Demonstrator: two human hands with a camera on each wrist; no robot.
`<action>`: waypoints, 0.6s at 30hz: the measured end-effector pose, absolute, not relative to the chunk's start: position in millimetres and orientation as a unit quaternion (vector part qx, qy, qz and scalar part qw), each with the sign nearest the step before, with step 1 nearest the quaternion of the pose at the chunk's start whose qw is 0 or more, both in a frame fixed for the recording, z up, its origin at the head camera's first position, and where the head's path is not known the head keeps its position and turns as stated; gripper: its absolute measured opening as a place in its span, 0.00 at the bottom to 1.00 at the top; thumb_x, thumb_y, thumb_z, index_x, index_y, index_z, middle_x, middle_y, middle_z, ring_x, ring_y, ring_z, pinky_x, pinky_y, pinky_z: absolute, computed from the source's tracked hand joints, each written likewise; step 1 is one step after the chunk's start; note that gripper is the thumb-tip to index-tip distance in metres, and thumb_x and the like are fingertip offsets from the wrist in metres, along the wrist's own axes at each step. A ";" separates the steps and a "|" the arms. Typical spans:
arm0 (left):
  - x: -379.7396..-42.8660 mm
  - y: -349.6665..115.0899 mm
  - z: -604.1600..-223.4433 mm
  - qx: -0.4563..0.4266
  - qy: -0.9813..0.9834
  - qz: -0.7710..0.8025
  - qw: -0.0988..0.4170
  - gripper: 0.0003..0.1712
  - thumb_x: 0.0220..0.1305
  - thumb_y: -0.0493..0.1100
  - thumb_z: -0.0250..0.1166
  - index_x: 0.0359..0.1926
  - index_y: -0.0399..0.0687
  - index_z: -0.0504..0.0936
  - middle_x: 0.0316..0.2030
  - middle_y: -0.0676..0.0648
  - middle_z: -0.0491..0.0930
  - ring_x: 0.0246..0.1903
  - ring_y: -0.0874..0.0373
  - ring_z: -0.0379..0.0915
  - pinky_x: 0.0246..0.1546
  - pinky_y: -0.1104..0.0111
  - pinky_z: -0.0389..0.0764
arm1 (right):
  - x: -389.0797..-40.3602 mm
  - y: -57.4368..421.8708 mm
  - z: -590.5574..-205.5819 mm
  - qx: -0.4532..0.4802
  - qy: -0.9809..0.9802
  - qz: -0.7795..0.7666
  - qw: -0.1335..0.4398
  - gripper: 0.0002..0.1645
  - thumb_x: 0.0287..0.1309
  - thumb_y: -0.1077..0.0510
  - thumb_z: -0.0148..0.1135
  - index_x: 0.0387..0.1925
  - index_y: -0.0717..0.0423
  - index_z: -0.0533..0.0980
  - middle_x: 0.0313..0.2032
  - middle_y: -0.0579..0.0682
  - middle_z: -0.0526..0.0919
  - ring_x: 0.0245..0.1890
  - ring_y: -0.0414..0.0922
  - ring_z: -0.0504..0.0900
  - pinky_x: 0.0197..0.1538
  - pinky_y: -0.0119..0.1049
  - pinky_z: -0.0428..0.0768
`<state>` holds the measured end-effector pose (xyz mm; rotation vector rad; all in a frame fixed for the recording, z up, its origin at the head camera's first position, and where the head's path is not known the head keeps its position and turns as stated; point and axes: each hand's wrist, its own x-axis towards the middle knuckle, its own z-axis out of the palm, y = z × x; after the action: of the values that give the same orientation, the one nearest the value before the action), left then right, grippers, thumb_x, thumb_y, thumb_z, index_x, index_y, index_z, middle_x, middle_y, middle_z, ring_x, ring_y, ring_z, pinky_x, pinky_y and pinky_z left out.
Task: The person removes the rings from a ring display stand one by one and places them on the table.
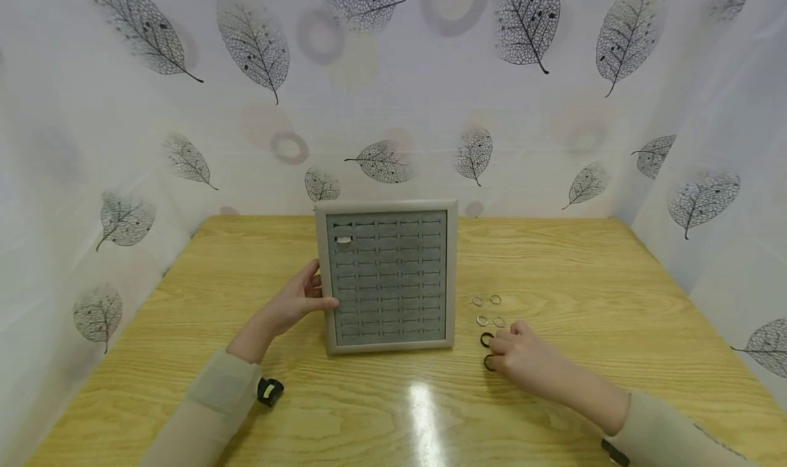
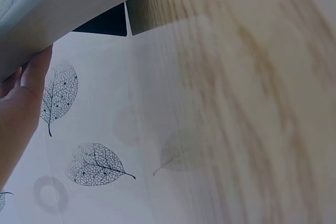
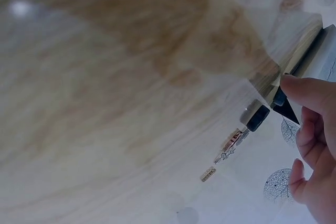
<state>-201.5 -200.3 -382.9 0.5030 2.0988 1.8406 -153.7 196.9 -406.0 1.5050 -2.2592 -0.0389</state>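
Observation:
A ring display board (image 1: 387,282) with a pale frame and grey slotted padding stands upright on the table. One white ring (image 1: 343,239) sits in a slot at its upper left. My left hand (image 1: 297,299) grips the board's left edge, thumb on the front and fingers behind; the left wrist view shows those fingers (image 2: 35,72) against the frame's side. My right hand (image 1: 531,361) is low over the table, pinching a black ring (image 1: 489,362) between thumb and fingertips, partly hidden. Another black ring (image 1: 487,339) lies right beside the fingers.
Several silver rings (image 1: 482,321) lie in pairs just beyond the right hand, to the right of the board. The wooden table (image 1: 553,262) meets a leaf-patterned white curtain (image 1: 393,98) at the back and sides. In the left wrist view, a dark support (image 2: 107,22) shows behind the board.

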 end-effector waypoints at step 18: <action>-200.5 -200.4 -382.6 0.169 0.739 0.635 0.152 0.47 0.53 0.36 0.64 0.66 0.43 0.44 0.53 0.34 0.65 0.49 0.47 0.66 0.46 0.58 0.70 | -154.7 196.6 -400.5 0.533 -0.831 0.015 0.159 0.12 0.29 0.58 0.72 0.13 0.46 0.73 0.18 0.37 0.62 0.21 0.36 0.60 0.29 0.34 0.57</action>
<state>-200.5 -200.4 -382.6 0.4843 2.1199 1.8208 -154.7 196.6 -400.5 1.5221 -2.3755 0.0431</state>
